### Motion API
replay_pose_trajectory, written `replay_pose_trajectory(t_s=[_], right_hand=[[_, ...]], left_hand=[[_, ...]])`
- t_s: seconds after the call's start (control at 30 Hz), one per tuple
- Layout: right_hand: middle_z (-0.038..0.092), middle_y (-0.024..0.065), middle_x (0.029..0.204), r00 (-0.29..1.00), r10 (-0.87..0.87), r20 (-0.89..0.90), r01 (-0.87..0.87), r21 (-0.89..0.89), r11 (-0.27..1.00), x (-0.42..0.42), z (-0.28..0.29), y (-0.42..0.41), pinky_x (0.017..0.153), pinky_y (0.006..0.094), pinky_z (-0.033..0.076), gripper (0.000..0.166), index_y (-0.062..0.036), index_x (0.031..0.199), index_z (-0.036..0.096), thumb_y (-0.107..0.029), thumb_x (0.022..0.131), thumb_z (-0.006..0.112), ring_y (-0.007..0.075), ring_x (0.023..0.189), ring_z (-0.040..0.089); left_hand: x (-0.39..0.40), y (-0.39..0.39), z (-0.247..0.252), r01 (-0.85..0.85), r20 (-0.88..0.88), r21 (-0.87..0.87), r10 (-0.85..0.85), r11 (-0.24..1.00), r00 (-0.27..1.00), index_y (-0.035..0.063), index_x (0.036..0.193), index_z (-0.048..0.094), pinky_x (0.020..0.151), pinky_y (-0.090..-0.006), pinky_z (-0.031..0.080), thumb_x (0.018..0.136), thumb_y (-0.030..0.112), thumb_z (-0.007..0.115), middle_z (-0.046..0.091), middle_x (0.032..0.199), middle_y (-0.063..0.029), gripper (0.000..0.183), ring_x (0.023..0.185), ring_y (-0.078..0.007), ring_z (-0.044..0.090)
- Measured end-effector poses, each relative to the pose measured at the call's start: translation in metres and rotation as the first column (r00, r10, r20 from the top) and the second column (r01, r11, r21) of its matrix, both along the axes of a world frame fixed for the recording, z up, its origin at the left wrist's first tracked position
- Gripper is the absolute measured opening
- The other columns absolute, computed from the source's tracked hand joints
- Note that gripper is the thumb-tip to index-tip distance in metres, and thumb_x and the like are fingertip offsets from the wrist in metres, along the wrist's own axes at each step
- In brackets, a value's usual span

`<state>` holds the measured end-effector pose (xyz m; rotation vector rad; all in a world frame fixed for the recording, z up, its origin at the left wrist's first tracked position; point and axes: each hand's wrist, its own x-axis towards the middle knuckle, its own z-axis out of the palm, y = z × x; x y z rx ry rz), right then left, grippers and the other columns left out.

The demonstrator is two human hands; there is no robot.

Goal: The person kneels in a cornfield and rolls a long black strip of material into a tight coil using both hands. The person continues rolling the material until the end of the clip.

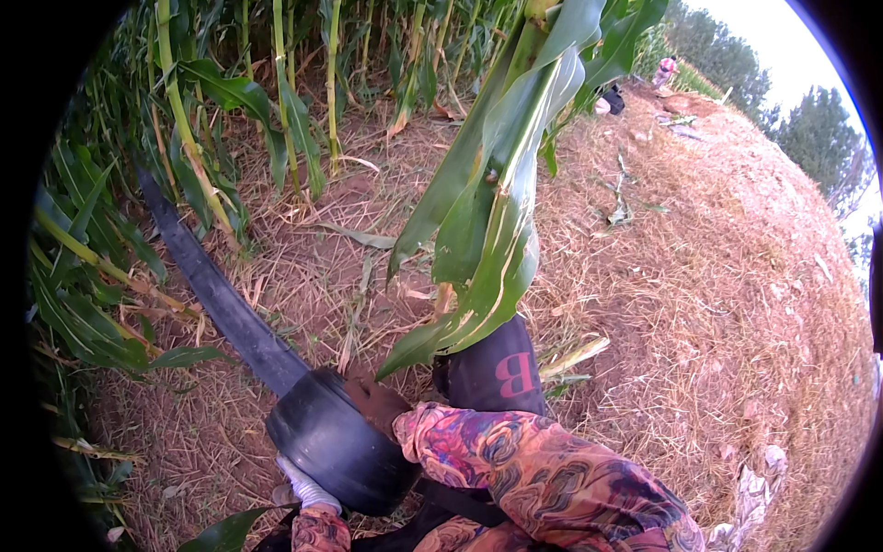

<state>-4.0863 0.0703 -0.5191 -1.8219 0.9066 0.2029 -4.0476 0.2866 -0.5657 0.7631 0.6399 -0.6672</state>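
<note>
A thick roll of black flat tape or hose (338,441) is held low before me, tilted, between both hands. Its unrolled strip (234,314) runs over the ground to the upper left, among the corn stalks. My right hand (376,403), in a brown glove or dark with soil, grips the roll's upper right edge. At the lower left side, my left hand (307,483), in a pale glove, presses on the roll; its fingers are partly hidden. A broad corn leaf (483,276) hangs above my right hand and partly covers my dark trouser leg (510,372).
Standing corn (331,76) lines the left and top. Straw-strewn soil (676,290) slopes to the right, with a crumpled pale sheet (752,493) at lower right. Far off stand a person in red and white (665,69) and a dark-clothed figure or bundle (610,100).
</note>
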Motion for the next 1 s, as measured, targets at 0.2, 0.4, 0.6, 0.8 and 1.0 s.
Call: replay_pose_trajectory(t_s=[0.2, 0.4, 0.6, 0.8, 1.0], right_hand=[[0.057, 0.0286, 0.107, 0.996, 0.062, 0.061, -0.061, -0.014, 0.998, 0.0, -0.025, -0.004, 0.088, 0.0463, 0.041, 0.06, -0.0165, 0.128, 0.043, -0.059, 0.086, 0.037, 0.0447, 0.101, 0.055], [0.058, 0.0308, 0.104, 0.999, -0.028, 0.017, 0.028, 0.021, 0.999, -0.001, 0.009, 0.0, 0.089, 0.0466, 0.04, 0.06, -0.0161, 0.127, 0.044, -0.06, 0.086, 0.038, 0.0454, 0.101, 0.054], [0.058, 0.0296, 0.106, 0.999, -0.04, -0.012, 0.04, 0.014, 0.999, -0.001, 0.005, -0.001, 0.09, 0.0449, 0.041, 0.061, -0.0165, 0.126, 0.048, -0.061, 0.085, 0.038, 0.0435, 0.103, 0.054], [0.058, 0.0277, 0.108, 0.998, -0.046, -0.04, 0.047, 0.023, 0.999, 0.001, 0.007, -0.001, 0.092, 0.0435, 0.04, 0.063, -0.0162, 0.125, 0.051, -0.062, 0.084, 0.038, 0.0417, 0.105, 0.055], [0.058, 0.028, 0.109, 0.998, -0.04, -0.044, 0.04, 0.007, 0.999, 0.0, 0.008, -0.001, 0.093, 0.0431, 0.04, 0.064, -0.0154, 0.124, 0.052, -0.062, 0.084, 0.037, 0.0416, 0.106, 0.054]], left_hand=[[-0.002, -0.004, 0.0, 0.01, 0.022, -0.016, -0.01, 1.0, 1.0, 0.009, 0.128, 0.049, 0.1, -0.0378, 0.037, 0.081, 0.071, 0.039, 0.051, 0.128, -0.0069, 0.079, 0.111, -0.0271, 0.049], [-0.001, -0.002, 0.006, 0.014, 0.02, 0.038, -0.015, 0.999, 1.0, 0.0093, 0.129, 0.048, 0.101, -0.0387, 0.036, 0.081, 0.072, 0.037, 0.05, 0.13, -0.007, 0.08, 0.113, -0.0277, 0.048], [-0.002, -0.005, 0.009, -0.002, 0.004, 0.027, 0.002, 1.0, 1.0, 0.009, 0.129, 0.048, 0.101, -0.0389, 0.036, 0.081, 0.072, 0.038, 0.049, 0.13, -0.0075, 0.08, 0.113, -0.0281, 0.048], [-0.002, -0.004, 0.009, 0.004, 0.012, 0.021, -0.004, 1.0, 1.0, 0.0087, 0.128, 0.049, 0.1, -0.0393, 0.037, 0.081, 0.072, 0.039, 0.05, 0.129, -0.0076, 0.079, 0.112, -0.0281, 0.049], [-0.001, -0.004, 0.006, 0.009, 0.025, 0.011, -0.009, 1.0, 1.0, 0.0082, 0.126, 0.051, 0.098, -0.0382, 0.039, 0.081, 0.07, 0.04, 0.052, 0.127, -0.0077, 0.077, 0.11, -0.0273, 0.051]])
